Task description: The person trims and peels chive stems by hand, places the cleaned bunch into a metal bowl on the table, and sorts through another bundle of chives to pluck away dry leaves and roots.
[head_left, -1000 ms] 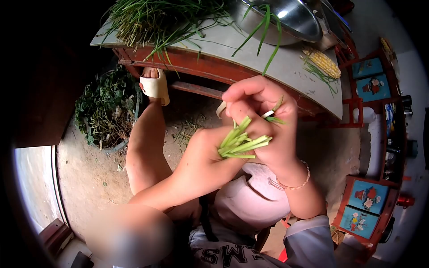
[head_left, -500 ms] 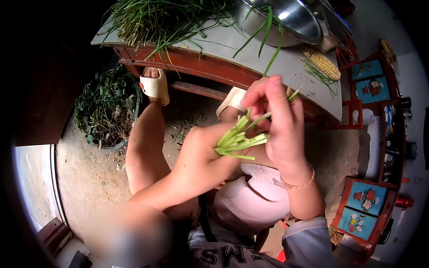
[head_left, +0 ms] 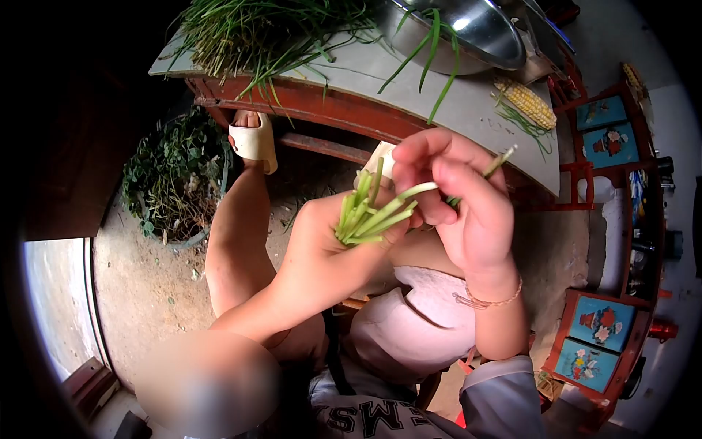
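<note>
My left hand (head_left: 322,241) is closed around a bunch of green chives (head_left: 362,212), with the cut-looking stem ends sticking up out of the fist. Close beside it on the right, my right hand (head_left: 472,194) has its fingers curled in a pinch. A thin chive stalk with a pale tip (head_left: 501,161) pokes out from these fingers. One pale stem (head_left: 420,189) reaches from the bunch toward the right fingertips. Whether they touch it, I cannot tell. Beyond the hands, a large pile of chives (head_left: 248,36) lies on the table.
On the grey tabletop (head_left: 351,80) stand a steel basin (head_left: 475,36) with chive leaves over its rim and a corn cob (head_left: 528,104). A container of leafy greens (head_left: 175,179) sits on the floor at left. Painted cabinets (head_left: 596,322) line the right side.
The bunch in my left hand has tilted more upright and shifted slightly left. My right fingers have curled further, and a pale-tipped stalk now shows at them.
</note>
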`<state>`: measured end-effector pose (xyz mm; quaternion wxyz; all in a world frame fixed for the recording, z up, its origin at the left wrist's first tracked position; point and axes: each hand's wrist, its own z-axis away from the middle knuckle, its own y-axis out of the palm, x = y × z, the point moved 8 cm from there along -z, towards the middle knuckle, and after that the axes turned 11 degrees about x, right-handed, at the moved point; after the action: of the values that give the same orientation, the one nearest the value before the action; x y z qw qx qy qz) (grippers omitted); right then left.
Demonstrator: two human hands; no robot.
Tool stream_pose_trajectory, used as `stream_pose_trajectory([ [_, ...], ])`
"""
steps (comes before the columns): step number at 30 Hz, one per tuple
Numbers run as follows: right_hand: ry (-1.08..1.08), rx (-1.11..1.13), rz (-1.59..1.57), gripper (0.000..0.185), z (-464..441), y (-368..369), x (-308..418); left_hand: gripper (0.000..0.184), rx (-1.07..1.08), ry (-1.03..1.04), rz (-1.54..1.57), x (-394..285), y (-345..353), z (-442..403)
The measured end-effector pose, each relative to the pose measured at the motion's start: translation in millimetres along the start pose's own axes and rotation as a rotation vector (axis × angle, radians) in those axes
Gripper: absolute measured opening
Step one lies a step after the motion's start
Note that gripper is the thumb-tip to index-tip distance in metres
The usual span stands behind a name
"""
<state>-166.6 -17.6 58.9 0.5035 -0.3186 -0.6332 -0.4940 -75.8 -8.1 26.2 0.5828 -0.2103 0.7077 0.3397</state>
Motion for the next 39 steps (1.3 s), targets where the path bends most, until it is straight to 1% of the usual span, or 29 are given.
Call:
stream_pose_trajectory([
  [1,-0.021,0.040,-0.058,0.021,0.9,3.2,1.2,0.013,0.003,0.000,-0.002,-0.4,1.8,0.9],
  [3,-0.147,0.113,0.145,0.015,0.4,10.7,6.0,0.012,-0.061,0.083,0.091,-6.2,0.9,5.3],
  [5,-0.121,0.128,0.161,0.012,1.3,11.3,4.5,0.010,-0.067,0.062,0.062,-8.1,-0.8,5.4],
  [6,-0.147,0.125,0.285,0.011,1.2,12.9,6.6,0.009,-0.039,0.009,0.079,-4.5,-0.7,5.7],
  [7,-0.201,0.140,0.347,0.010,0.6,16.5,9.4,0.008,-0.012,-0.045,0.096,-0.5,0.2,6.0],
  [9,-0.312,0.159,0.469,0.010,0.1,24.3,15.3,0.009,0.028,-0.045,0.076,1.4,2.8,4.5],
  [11,-0.079,0.084,0.143,0.015,1.2,25.6,7.0,0.014,-0.016,-0.126,0.179,5.4,2.5,5.5],
  [12,0.029,0.036,0.108,0.016,1.3,24.9,0.6,0.023,-0.001,-0.131,0.227,5.3,4.5,3.7],
  [13,0.024,0.027,0.089,0.017,2.0,22.4,-1.8,0.023,0.002,-0.139,0.220,7.7,0.5,1.8],
  [15,-0.030,0.028,0.143,0.025,-1.5,13.5,-1.3,0.044,0.155,-0.014,0.433,6.8,1.6,-3.4],
  [16,0.048,-0.081,0.143,0.031,1.1,7.0,-6.0,0.049,0.100,0.011,0.645,9.5,0.5,-5.1],
  [17,0.009,0.011,0.059,0.030,0.5,7.6,-5.4,0.047,0.133,0.053,0.841,7.3,-1.6,-5.7],
  [19,0.101,-0.082,0.174,0.029,3.3,-5.6,-9.5,0.038,0.031,0.069,0.924,-0.3,-8.0,-5.8],
  [20,0.183,-0.016,0.135,0.023,4.0,-6.0,-13.2,0.036,0.006,0.104,0.990,-1.3,-12.4,-5.3],
  [21,0.183,-0.015,0.127,0.023,3.8,-5.1,-13.4,0.035,-0.017,0.109,1.070,-0.6,-17.2,-3.4],
  [23,0.179,0.016,0.241,0.019,3.4,-2.1,-13.3,0.039,0.088,0.214,1.202,-2.2,-24.8,-5.8],
  [24,0.184,0.038,0.241,0.017,3.8,-5.3,-17.9,0.039,0.085,0.206,1.201,-2.4,-26.4,-6.7],
  [26,0.175,0.042,0.184,0.018,5.2,-6.5,-22.2,0.037,-0.047,0.220,1.233,0.5,-36.8,-6.7],
  [27,0.163,0.053,0.138,0.018,5.4,-5.8,-23.3,0.037,-0.048,0.214,1.234,2.4,-38.5,-7.2],
  [29,0.170,0.059,0.130,0.018,6.4,-3.6,-21.3,0.036,-0.004,0.273,1.343,1.6,-42.1,-7.4],
  [31,0.182,0.113,0.146,0.017,6.0,0.0,-19.9,0.034,-0.033,0.277,1.331,3.5,-49.2,-5.5],
  [32,0.186,0.115,0.144,0.017,5.8,0.9,-20.0,0.033,-0.002,0.292,1.346,4.2,-52.0,-4.9],
  [34,0.204,0.109,0.261,0.022,4.2,1.1,-20.6,0.031,0.065,0.310,1.363,2.4,-55.0,-4.2],
  [35,0.204,0.114,0.260,0.022,3.9,1.7,-20.3,0.031,0.061,0.314,1.360,1.6,-55.9,-3.5],
  [37,0.241,0.114,0.225,0.013,4.9,1.3,-22.5,0.030,0.042,0.325,1.307,-2.0,-56.7,-2.0],
  [39,0.198,0.096,0.275,0.012,3.8,-1.0,-23.8,0.030,0.027,0.323,1.274,-5.2,-54.6,-1.6],
])
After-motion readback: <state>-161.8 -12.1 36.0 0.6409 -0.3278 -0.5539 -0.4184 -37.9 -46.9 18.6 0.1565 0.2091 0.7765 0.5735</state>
